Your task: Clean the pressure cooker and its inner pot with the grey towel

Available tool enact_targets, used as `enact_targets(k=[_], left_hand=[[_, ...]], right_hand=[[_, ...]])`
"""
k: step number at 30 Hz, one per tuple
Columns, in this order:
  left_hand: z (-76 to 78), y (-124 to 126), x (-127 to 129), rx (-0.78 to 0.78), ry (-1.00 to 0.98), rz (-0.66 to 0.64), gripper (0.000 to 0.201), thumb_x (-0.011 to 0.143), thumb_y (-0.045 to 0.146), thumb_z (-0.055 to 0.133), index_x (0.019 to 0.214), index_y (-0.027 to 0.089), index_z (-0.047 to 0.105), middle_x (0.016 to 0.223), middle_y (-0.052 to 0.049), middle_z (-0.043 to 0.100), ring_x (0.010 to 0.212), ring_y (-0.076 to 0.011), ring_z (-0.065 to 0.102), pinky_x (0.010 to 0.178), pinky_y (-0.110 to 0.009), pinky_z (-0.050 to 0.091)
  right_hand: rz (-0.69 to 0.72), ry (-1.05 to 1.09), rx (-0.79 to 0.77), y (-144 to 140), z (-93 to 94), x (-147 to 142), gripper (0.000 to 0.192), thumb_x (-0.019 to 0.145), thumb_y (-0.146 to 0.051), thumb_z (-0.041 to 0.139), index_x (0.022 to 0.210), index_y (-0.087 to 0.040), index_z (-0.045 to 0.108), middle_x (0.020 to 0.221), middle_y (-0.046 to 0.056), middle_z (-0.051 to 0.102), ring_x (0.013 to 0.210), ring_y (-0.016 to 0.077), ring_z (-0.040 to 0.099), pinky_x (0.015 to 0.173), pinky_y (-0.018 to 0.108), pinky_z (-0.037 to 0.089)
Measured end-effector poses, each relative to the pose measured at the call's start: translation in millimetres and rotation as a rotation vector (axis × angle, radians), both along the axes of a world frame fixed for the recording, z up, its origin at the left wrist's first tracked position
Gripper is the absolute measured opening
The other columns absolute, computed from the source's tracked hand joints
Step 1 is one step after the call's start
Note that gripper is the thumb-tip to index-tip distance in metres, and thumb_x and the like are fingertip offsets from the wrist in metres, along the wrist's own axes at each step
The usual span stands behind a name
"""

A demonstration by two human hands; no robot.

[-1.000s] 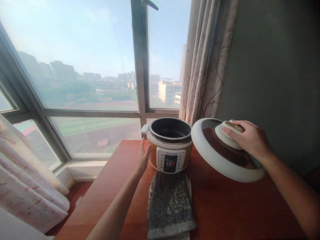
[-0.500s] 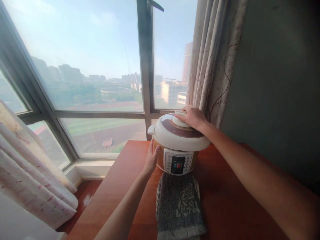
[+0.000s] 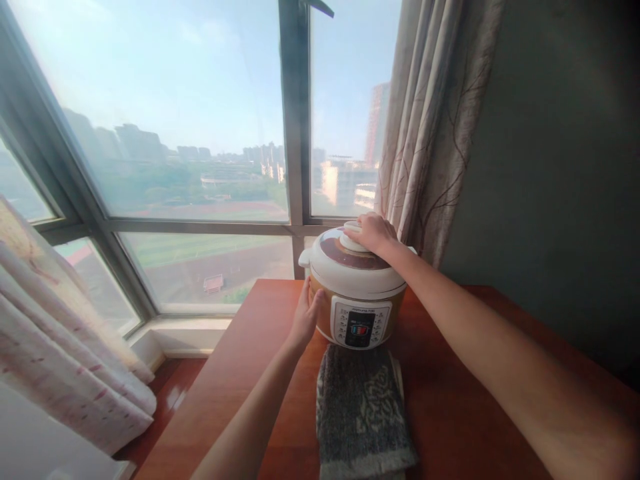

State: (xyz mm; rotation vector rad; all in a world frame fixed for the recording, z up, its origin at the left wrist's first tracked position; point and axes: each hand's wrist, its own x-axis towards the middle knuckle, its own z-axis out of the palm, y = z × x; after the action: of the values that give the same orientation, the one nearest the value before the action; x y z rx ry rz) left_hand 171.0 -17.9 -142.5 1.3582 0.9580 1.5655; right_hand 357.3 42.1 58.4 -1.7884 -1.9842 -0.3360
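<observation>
Cloth: a grey folded towel with a pale pattern [image 3: 363, 410] lies at the near edge of the reddish-brown wooden table [image 3: 465, 413], just in front of the cooker.
Left hand: the left hand [image 3: 305, 319] is pressed flat on the left side of the round orange-and-white electric pressure cooker [image 3: 357, 310], fingers straight and together, holding nothing.
Cooker place: it stands near the far edge of the table, its control panel facing the person.
Right hand: the right hand [image 3: 374, 233] is curled around the white knob on top of the white domed lid with a brown ring [image 3: 353, 263].
Change: one second ago this lid was held tilted in the air at the right and the pot was open; now it sits level on the pot, so the cooker looks covered.
Behind: a beige curtain with a branch pattern [image 3: 430, 133] hangs beyond the far edge, beside the large window [image 3: 175, 133].
</observation>
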Motion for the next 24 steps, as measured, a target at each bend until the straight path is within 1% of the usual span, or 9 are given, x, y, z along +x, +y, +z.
enact_targets(k=[4, 8, 12, 14, 19, 24], left_hand=[[5.3, -4, 3, -0.005, 0.028, 0.025, 0.073, 0.091, 0.059, 0.056, 0.152, 0.023, 0.038, 0.163, -0.009, 0.033, 0.152, -0.0301, 0.023, 0.125, -0.045, 0.019], [8.0, -6, 4, -0.030, 0.014, 0.007, 0.076, 0.091, 0.060, 0.054, 0.154, 0.023, 0.033, 0.164, -0.008, 0.031, 0.153, -0.0282, 0.021, 0.125, -0.043, 0.020], [7.7, -4, 1, -0.026, -0.002, -0.036, 0.076, 0.090, 0.059, 0.057, 0.153, 0.023, 0.034, 0.160, -0.010, 0.038, 0.150, -0.0294, 0.028, 0.123, -0.044, 0.024], [7.1, -1, -3, -0.035, 0.005, -0.040, 0.076, 0.089, 0.058, 0.059, 0.152, 0.023, 0.036, 0.160, -0.011, 0.039, 0.149, -0.0304, 0.031, 0.123, -0.045, 0.024], [8.1, 1, -11, -0.059, 0.047, -0.025, 0.076, 0.087, 0.058, 0.063, 0.150, 0.023, 0.041, 0.159, -0.012, 0.039, 0.150, -0.0309, 0.028, 0.122, -0.046, 0.023], [13.5, 0, -13, -0.072, 0.036, -0.045, 0.076, 0.084, 0.058, 0.066, 0.148, 0.023, 0.043, 0.156, -0.014, 0.044, 0.147, -0.0333, 0.034, 0.120, -0.049, 0.026]], right_hand=[[-0.014, 0.022, -0.008, 5, -3.2, 3, 0.058, 0.085, -0.063, 0.053, 0.117, -0.018, 0.070, 0.120, 0.015, 0.067, 0.108, 0.0322, 0.066, 0.085, 0.037, 0.051], [-0.010, 0.031, -0.031, 8, -3.8, 1, 0.060, 0.084, -0.064, 0.053, 0.118, -0.018, 0.071, 0.121, 0.017, 0.067, 0.109, 0.0327, 0.065, 0.086, 0.037, 0.050], [-0.008, 0.040, -0.085, 8, -4.0, -1, 0.059, 0.085, -0.063, 0.053, 0.116, -0.017, 0.073, 0.121, 0.018, 0.067, 0.110, 0.0341, 0.065, 0.086, 0.038, 0.050], [-0.006, 0.047, -0.095, 8, -4.5, -1, 0.057, 0.085, -0.062, 0.053, 0.114, -0.018, 0.073, 0.122, 0.018, 0.067, 0.109, 0.0336, 0.066, 0.086, 0.038, 0.050], [0.000, 0.054, -0.085, 6, -7.3, -1, 0.059, 0.086, -0.065, 0.052, 0.118, -0.019, 0.071, 0.122, 0.016, 0.067, 0.109, 0.0314, 0.065, 0.086, 0.035, 0.049], [-0.023, 0.075, -0.024, -1, -11.7, -6, 0.057, 0.092, -0.059, 0.048, 0.123, -0.015, 0.067, 0.125, 0.019, 0.061, 0.109, 0.0327, 0.064, 0.090, 0.039, 0.049]])
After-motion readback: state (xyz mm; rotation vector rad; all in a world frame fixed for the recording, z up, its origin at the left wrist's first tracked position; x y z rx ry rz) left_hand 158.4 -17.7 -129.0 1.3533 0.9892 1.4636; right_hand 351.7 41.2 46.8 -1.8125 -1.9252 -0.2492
